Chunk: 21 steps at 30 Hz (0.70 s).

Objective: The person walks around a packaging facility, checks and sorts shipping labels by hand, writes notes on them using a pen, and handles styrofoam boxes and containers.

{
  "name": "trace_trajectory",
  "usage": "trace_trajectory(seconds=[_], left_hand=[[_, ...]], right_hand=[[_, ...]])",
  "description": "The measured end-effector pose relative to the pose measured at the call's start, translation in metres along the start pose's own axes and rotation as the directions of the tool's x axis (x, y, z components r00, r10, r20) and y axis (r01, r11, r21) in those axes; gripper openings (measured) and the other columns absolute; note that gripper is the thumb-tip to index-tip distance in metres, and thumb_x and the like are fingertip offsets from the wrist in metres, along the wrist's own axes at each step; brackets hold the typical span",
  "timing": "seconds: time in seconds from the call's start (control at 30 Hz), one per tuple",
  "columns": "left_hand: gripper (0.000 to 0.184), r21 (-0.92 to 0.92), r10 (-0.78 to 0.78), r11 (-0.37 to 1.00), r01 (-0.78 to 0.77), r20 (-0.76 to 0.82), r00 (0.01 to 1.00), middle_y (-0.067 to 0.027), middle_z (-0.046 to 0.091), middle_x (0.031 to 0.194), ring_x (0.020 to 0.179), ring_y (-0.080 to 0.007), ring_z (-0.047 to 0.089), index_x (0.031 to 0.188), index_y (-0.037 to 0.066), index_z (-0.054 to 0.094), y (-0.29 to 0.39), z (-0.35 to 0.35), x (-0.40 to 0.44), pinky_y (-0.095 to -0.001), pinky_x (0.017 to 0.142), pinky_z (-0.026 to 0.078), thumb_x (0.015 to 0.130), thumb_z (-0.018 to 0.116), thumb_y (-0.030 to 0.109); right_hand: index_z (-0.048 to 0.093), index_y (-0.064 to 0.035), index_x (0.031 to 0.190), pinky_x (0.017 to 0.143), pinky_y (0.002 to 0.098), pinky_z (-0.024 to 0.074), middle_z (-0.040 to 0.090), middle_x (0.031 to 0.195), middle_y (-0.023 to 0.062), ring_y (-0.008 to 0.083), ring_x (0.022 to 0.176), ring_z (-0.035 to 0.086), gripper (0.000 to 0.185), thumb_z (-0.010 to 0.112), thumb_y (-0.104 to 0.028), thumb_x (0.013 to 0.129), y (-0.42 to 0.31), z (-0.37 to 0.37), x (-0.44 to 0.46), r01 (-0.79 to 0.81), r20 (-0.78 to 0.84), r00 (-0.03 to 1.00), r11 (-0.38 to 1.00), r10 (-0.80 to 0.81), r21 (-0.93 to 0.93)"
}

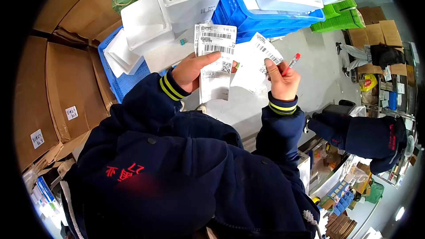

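My left hand (193, 71) is closed on a few long white printed labels (215, 68), its thumb pressed across the front one. Barcodes and a square code show on that front label. To the right, my right hand (283, 79) pinches the edge of another white barcode label (264, 53). A red-capped pen (291, 63) is also tucked among the fingers of that hand. More white paper hangs between the two hands; whether it joins the right-hand label I cannot tell.
White foam boxes (190, 4) stand ahead, some in a blue crate (226, 0). Another blue crate (126, 86) sits at the left, beside large cardboard boxes (66, 88). Grey floor (325, 68) lies ahead right. Two other people (367, 135) are at the right, near shelves and cartons.
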<state>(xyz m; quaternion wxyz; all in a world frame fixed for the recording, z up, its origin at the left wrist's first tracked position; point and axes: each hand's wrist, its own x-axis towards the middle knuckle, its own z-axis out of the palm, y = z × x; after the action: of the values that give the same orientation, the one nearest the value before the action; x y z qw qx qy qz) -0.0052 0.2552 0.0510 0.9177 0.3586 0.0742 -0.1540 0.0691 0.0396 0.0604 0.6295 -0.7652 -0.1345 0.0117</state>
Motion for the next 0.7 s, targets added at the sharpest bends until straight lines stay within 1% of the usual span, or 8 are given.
trace_trajectory(seconds=[0.1, 0.2, 0.33, 0.4, 0.47, 0.5, 0.6, 0.7], left_hand=[[0.039, 0.034, -0.01, 0.999, 0.009, 0.038, 0.999, -0.014, 0.051, 0.117, 0.101, -0.0225, 0.054, 0.121, -0.001, 0.04, -0.003, 0.0, 0.0, -0.0328, 0.086, 0.044, 0.088, 0.046, 0.019], [0.038, -0.005, -0.011, 1.0, 0.011, 0.046, 0.999, -0.0137, 0.051, 0.117, 0.099, -0.0223, 0.056, 0.122, -0.001, 0.04, -0.007, -0.002, -0.001, -0.0327, 0.085, 0.045, 0.088, 0.045, 0.017], [0.036, -0.032, -0.075, 0.997, 0.076, 0.037, 0.996, -0.0114, 0.054, 0.111, 0.097, -0.02, 0.057, 0.121, 0.001, 0.041, -0.001, 0.005, -0.008, -0.0313, 0.082, 0.047, 0.087, 0.047, 0.013], [0.036, -0.026, -0.085, 0.996, 0.087, 0.067, 0.994, -0.0109, 0.055, 0.11, 0.097, -0.0196, 0.057, 0.12, 0.001, 0.042, -0.001, 0.006, -0.009, -0.0314, 0.082, 0.047, 0.087, 0.048, 0.013], [0.034, -0.028, -0.077, 0.996, 0.079, 0.058, 0.995, -0.0103, 0.055, 0.109, 0.096, -0.0188, 0.057, 0.118, 0.001, 0.044, -0.001, 0.008, -0.009, -0.0309, 0.082, 0.046, 0.087, 0.049, 0.013], [0.033, -0.03, -0.066, 0.997, 0.067, 0.046, 0.997, -0.0097, 0.056, 0.108, 0.095, -0.018, 0.057, 0.117, 0.001, 0.046, -0.001, 0.008, -0.009, -0.0304, 0.082, 0.046, 0.087, 0.049, 0.013], [0.032, -0.028, -0.01, 1.0, 0.011, 0.056, 0.998, -0.0096, 0.056, 0.108, 0.095, -0.0181, 0.056, 0.117, 0.001, 0.046, -0.001, 0.009, -0.009, -0.031, 0.081, 0.046, 0.087, 0.049, 0.013], [0.033, -0.002, 0.003, 1.0, -0.003, 0.033, 0.999, -0.0091, 0.055, 0.108, 0.096, -0.0174, 0.055, 0.118, 0.003, 0.044, 0.001, 0.008, -0.011, -0.0306, 0.082, 0.045, 0.087, 0.048, 0.013]], right_hand=[[0.056, 0.0031, 0.067, 0.045, 0.0226, 0.0343, 0.05, 0.052, 0.0007, 0.0055, 0.05, 0.038, 0.02, 0.067, -0.011, 0.076, -0.014, -0.003, 0.0, 0.09, -0.101, 0.987, 0.957, -0.122, -0.276], [0.057, 0.0022, 0.068, 0.045, 0.0228, 0.0352, 0.049, 0.051, 0.0018, 0.0051, 0.05, 0.038, 0.016, 0.068, -0.01, 0.073, -0.008, 0.003, -0.003, 0.12, -0.107, 0.98, 0.932, -0.166, -0.343], [0.057, 0.0029, 0.07, 0.048, 0.0211, 0.0361, 0.05, 0.055, -0.001, 0.0043, 0.054, 0.04, 0.013, 0.067, -0.005, 0.073, -0.013, 0.025, -0.011, 0.006, -0.008, 1.0, 0.998, -0.006, -0.056], [0.053, -0.0002, 0.068, 0.049, 0.0204, 0.0348, 0.046, 0.057, -0.0043, 0.0033, 0.055, 0.038, 0.015, 0.067, -0.003, 0.072, -0.013, 0.034, -0.013, -0.006, 0.028, 1.0, 0.998, 0.004, 0.064], [0.052, -0.0017, 0.068, 0.048, 0.02, 0.0335, 0.044, 0.056, -0.0052, 0.0032, 0.054, 0.037, 0.016, 0.068, -0.003, 0.072, -0.012, 0.039, -0.012, 0.054, 0.051, 0.997, 0.995, -0.058, 0.081], [0.052, -0.0026, 0.067, 0.048, 0.019, 0.0323, 0.045, 0.057, -0.0052, 0.0028, 0.053, 0.037, 0.016, 0.067, -0.002, 0.073, -0.014, 0.041, -0.013, 0.03, 0.048, 0.998, 0.973, -0.042, 0.228], [0.053, -0.0021, 0.068, 0.049, 0.0184, 0.0322, 0.048, 0.059, -0.0042, 0.0028, 0.054, 0.039, 0.014, 0.065, 0.0, 0.074, -0.035, 0.043, -0.021, 0.112, -0.084, 0.992, 0.976, -0.097, 0.185], [0.052, -0.0003, 0.066, 0.05, 0.0192, 0.0348, 0.05, 0.063, -0.0012, 0.0044, 0.054, 0.041, 0.016, 0.066, 0.002, 0.073, -0.032, 0.042, -0.033, 0.139, 0.0, 0.99, 0.988, -0.14, 0.06]])
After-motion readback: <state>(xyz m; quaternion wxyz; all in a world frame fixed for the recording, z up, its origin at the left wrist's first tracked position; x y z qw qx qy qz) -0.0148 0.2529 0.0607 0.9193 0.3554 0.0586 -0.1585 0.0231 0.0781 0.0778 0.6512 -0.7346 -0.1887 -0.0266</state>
